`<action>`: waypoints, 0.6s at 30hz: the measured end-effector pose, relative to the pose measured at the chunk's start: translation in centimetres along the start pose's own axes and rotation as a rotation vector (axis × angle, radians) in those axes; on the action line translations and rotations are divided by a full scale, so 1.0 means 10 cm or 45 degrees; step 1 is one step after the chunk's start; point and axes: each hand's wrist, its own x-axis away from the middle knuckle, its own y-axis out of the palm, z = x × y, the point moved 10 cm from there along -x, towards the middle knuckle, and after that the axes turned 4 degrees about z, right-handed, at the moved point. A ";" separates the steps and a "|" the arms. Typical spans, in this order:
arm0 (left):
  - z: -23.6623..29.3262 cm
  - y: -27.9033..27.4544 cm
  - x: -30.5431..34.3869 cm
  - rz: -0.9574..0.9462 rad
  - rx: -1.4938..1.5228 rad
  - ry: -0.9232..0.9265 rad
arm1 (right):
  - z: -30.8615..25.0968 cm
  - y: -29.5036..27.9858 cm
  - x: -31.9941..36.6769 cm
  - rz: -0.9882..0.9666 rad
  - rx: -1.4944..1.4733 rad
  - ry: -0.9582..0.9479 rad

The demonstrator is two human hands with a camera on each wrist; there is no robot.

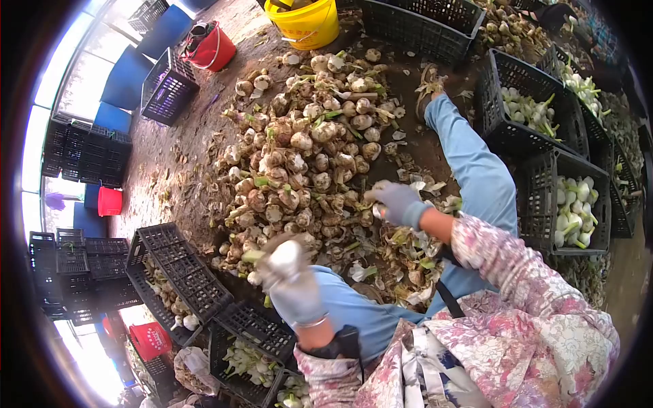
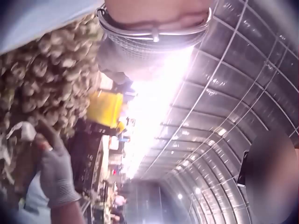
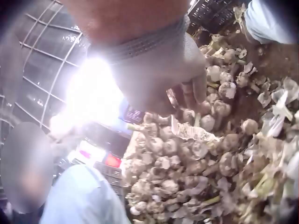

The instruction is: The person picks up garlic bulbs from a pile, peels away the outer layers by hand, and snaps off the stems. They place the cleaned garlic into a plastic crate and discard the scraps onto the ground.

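Observation:
My gloved left hand, blurred by motion, grips a white garlic bulb whose green stem points left, above my left knee. In the left wrist view the back of that hand shows below a silver bracelet, its bulb hidden. My gloved right hand is low over the near right side of the garlic pile. Its curled fingers pinch a pale strip of garlic skin, which also shows at the fingertips in the left wrist view. Loose skins and leaves lie under the right hand.
Black crates with trimmed white bulbs stand to the right. Other black crates stand at the left. A yellow bucket and a red bucket are beyond the pile. My legs flank the pile's near side.

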 end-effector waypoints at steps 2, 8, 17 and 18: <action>0.73 -0.41 -0.20 0.118 -0.132 0.358 | 0.13 0.10 -0.46 0.044 0.193 0.034; 2.90 -3.18 -0.15 1.221 -1.144 1.049 | 0.03 0.38 -1.46 -0.029 0.665 -0.069; 1.52 -0.96 -0.09 0.476 -1.072 0.742 | 0.52 0.56 -1.32 0.198 -0.969 0.365; 1.15 -0.60 -0.19 0.192 -0.883 0.577 | 0.31 0.62 -1.09 0.034 -1.609 0.302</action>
